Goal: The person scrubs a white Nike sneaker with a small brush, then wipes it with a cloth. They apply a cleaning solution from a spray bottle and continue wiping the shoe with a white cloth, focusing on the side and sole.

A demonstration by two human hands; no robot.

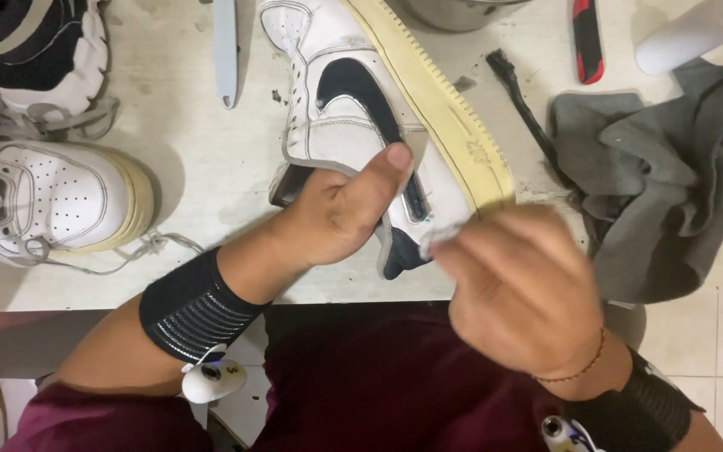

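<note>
My left hand [340,213] grips a white sneaker [353,92] with a dark side mark and a yellowed sole; it lies on its side on the table, and my thumb presses on its upper. My right hand [520,285] is blurred by motion at the shoe's heel. It pinches a small pale wad [443,234] between its fingertips against the heel. What the wad is made of I cannot tell. Both wrists wear black bands.
A second white sneaker [52,197] with loose laces sits at the left, a dark shoe [35,42] behind it. A crumpled grey cloth [654,184], a black brush [525,105], a red-black tool [587,38], a white cylinder [688,33] and a grey tool [225,50] lie around.
</note>
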